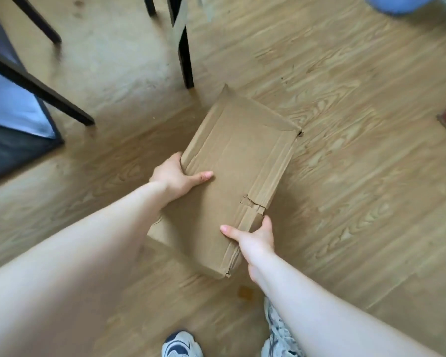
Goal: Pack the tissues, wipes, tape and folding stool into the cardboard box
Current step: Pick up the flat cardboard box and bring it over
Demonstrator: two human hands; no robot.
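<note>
While both forearms reach forward from the bottom of the frame, two sneakers stand on the wood-grain floor (345,176) at 6 o'clock: the left shoe (182,344) white with dark panels, the right shoe (277,333) partly hidden behind the right forearm. Just beyond them, near centre, lies the cardboard box (232,176), closed, its long axis running from 6 toward 1 o'clock. Whether it rests fully on the floor or is lifted cannot be determined. The right hand (255,240) clamps the box's near right edge, thumb laid on the top face, fingers curled under the side. The left hand (175,176) clamps the left edge at about 9 o'clock of the box, thumb flat on top, fingers wrapped out of sight. A tear marks the right edge just above the right hand. Farther off, a black furniture leg (186,57) stands at 12 o'clock, close to the box's far corner. Black slanted legs (36,86) with blue fabric (8,106) occupy 10 o'clock. Remaining objects at the top right and right edges are too blurred to identify.
</note>
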